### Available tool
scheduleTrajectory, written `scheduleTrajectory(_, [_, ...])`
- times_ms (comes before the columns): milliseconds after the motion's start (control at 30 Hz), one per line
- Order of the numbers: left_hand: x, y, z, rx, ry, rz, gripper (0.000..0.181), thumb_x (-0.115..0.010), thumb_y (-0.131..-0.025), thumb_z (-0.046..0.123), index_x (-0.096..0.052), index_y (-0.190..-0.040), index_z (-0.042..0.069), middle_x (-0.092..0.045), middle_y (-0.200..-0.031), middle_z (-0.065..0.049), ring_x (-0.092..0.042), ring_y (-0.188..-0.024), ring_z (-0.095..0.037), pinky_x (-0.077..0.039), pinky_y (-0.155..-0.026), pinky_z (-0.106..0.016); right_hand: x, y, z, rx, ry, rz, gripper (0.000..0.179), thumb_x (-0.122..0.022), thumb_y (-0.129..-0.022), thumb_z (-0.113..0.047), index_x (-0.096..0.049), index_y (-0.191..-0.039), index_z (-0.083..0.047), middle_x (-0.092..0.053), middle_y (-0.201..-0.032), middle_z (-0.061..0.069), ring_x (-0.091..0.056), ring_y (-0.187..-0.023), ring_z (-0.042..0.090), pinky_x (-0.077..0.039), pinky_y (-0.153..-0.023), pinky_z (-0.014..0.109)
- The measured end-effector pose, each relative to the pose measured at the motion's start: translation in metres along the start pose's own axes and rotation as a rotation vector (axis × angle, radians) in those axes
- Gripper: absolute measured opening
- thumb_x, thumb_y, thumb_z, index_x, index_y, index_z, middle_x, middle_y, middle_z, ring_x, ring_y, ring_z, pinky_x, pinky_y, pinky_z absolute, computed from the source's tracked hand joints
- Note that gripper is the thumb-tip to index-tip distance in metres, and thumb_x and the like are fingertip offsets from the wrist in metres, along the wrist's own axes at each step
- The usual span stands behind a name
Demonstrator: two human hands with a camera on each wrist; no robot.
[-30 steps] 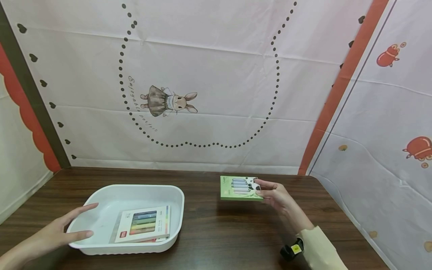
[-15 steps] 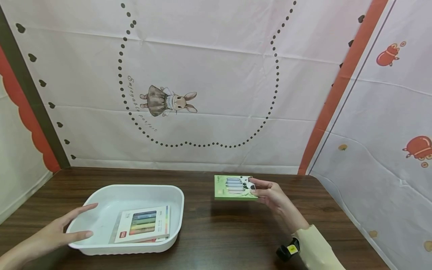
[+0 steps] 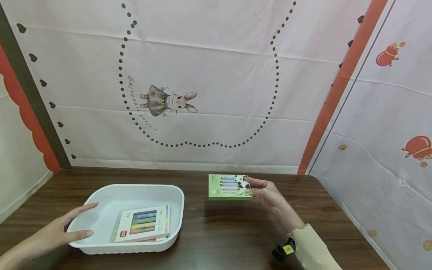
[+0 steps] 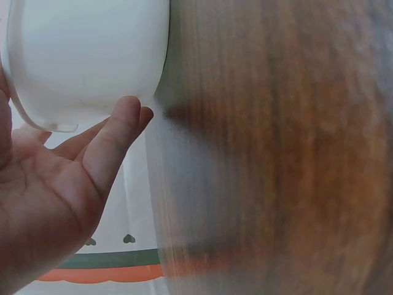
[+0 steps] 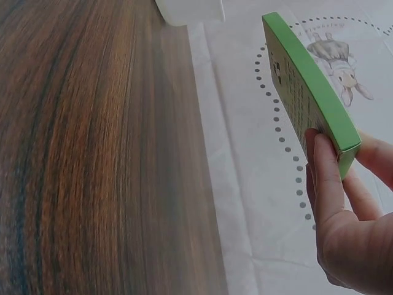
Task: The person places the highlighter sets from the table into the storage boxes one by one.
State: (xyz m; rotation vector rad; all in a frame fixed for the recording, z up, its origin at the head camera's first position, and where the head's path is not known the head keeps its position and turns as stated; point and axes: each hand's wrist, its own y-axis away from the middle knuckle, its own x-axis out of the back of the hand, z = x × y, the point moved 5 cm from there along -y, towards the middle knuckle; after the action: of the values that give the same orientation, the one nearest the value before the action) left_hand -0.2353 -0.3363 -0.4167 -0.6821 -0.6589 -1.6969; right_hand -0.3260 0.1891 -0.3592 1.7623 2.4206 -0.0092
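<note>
A white plastic basin (image 3: 175,225) stands at the left of the table. My left hand (image 3: 55,232) holds its left end, thumb over the rim and fingers against the outer wall, seen in the left wrist view on the basin (image 4: 92,61). Inside lies a flat white box (image 3: 143,224) with a window showing coloured sticks, atop another flat box mostly hidden. To the basin's right, my right hand (image 3: 270,195) pinches the right end of a green marker box (image 3: 224,187) printed with pens and a panda. The right wrist view has this green box (image 5: 313,86) tilted, held between thumb and fingers.
Under everything is a dark wood-grain table (image 3: 216,232). A pale printed cloth (image 3: 216,75) hangs behind it and along both sides. A black wrist device (image 3: 283,250) with a yellow label shows by the right sleeve.
My right hand has moved steadily left with the green marker box, bringing it nearer the basin. The left hand and the basin have stayed where they were.
</note>
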Motion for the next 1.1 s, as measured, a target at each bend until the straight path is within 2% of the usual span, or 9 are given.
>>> scheduleTrajectory(100, [0.000,0.000,0.000,0.010,0.008,-0.003,0.068,-0.057,-0.090,0.027,-0.020,-0.142,0.004,-0.021,-0.133,-0.041,-0.042,-0.107,-0.043,-0.043,-0.072,-0.051,-0.004,0.000,-0.001,-0.002,0.016,0.004,0.059,-0.060,-0.081,0.006,-0.035,-0.134,0.009,-0.057,-0.110,0.004,-0.060,-0.084,0.010,-0.049,-0.072,0.025])
scheduleTrajectory(267, [0.000,0.001,0.001,-0.033,-0.010,0.026,0.065,-0.059,-0.089,0.024,-0.023,-0.142,0.008,-0.028,-0.132,-0.036,-0.044,-0.098,-0.003,-0.044,-0.069,-0.028,-0.010,-0.002,-0.003,-0.001,0.029,0.004,0.059,-0.060,-0.081,0.005,-0.035,-0.134,0.009,-0.049,-0.126,0.016,-0.060,-0.087,0.010,-0.049,-0.073,0.025])
scheduleTrajectory(367, [0.000,0.002,0.002,-0.053,-0.010,0.038,0.064,-0.059,-0.089,0.023,-0.025,-0.141,0.010,-0.029,-0.132,-0.034,-0.039,-0.091,0.010,-0.041,-0.065,-0.020,-0.014,-0.004,-0.004,0.003,0.045,0.007,0.058,-0.060,-0.081,0.005,-0.036,-0.134,0.008,-0.042,-0.132,0.020,-0.059,-0.087,0.010,-0.049,-0.074,0.026])
scheduleTrajectory(433, [0.001,0.002,0.001,-0.048,-0.014,0.036,0.064,-0.059,-0.089,0.023,-0.025,-0.142,0.011,-0.029,-0.132,-0.035,-0.040,-0.092,0.008,-0.042,-0.066,-0.023,-0.016,-0.005,-0.004,0.008,0.056,0.007,0.058,-0.060,-0.081,0.005,-0.037,-0.134,0.008,-0.041,-0.132,0.019,-0.058,-0.085,0.009,-0.048,-0.074,0.026])
scheduleTrajectory(567, [0.001,0.001,0.000,-0.013,-0.009,0.018,0.066,-0.059,-0.089,0.026,-0.023,-0.142,0.010,-0.025,-0.133,-0.038,-0.046,-0.102,-0.013,-0.044,-0.071,-0.037,-0.019,-0.005,-0.004,0.009,0.054,-0.001,0.057,-0.060,-0.081,0.005,-0.037,-0.133,0.008,-0.044,-0.131,0.018,-0.058,-0.086,0.009,-0.048,-0.074,0.026])
scheduleTrajectory(700, [0.001,0.000,0.000,-0.002,-0.009,0.011,0.067,-0.059,-0.089,0.026,-0.022,-0.142,0.008,-0.024,-0.133,-0.040,-0.047,-0.105,-0.024,-0.045,-0.072,-0.043,-0.021,-0.005,-0.005,-0.002,0.048,-0.005,0.058,-0.062,-0.081,0.003,-0.038,-0.133,0.007,-0.040,-0.137,0.018,-0.059,-0.089,0.008,-0.047,-0.077,0.028])
scheduleTrajectory(867, [0.000,0.000,-0.002,0.008,0.026,0.001,0.067,-0.057,-0.090,0.026,-0.020,-0.143,0.008,-0.020,-0.133,-0.042,-0.039,-0.109,-0.046,-0.043,-0.073,-0.051,-0.027,-0.006,-0.005,0.005,0.063,-0.013,0.058,-0.062,-0.081,0.001,-0.039,-0.133,0.006,-0.042,-0.135,0.017,-0.058,-0.087,0.008,-0.047,-0.078,0.029])
scheduleTrajectory(1033, [0.000,0.001,-0.002,-0.003,0.015,0.003,0.066,-0.057,-0.090,0.026,-0.022,-0.143,0.011,-0.023,-0.134,-0.039,-0.044,-0.100,-0.003,-0.045,-0.071,-0.038,-0.033,-0.008,-0.004,0.005,0.024,-0.012,0.057,-0.063,-0.079,0.004,-0.040,-0.132,0.007,-0.057,-0.109,0.005,-0.058,-0.079,0.008,-0.048,-0.071,0.027])
scheduleTrajectory(1100, [0.001,0.001,-0.003,-0.005,0.009,0.001,0.066,-0.057,-0.090,0.026,-0.022,-0.143,0.010,-0.024,-0.134,-0.039,-0.041,-0.095,0.005,-0.044,-0.071,-0.037,-0.035,-0.008,-0.004,0.005,0.009,-0.011,0.057,-0.063,-0.079,0.005,-0.041,-0.132,0.007,-0.058,-0.105,0.002,-0.058,-0.078,0.008,-0.048,-0.069,0.026])
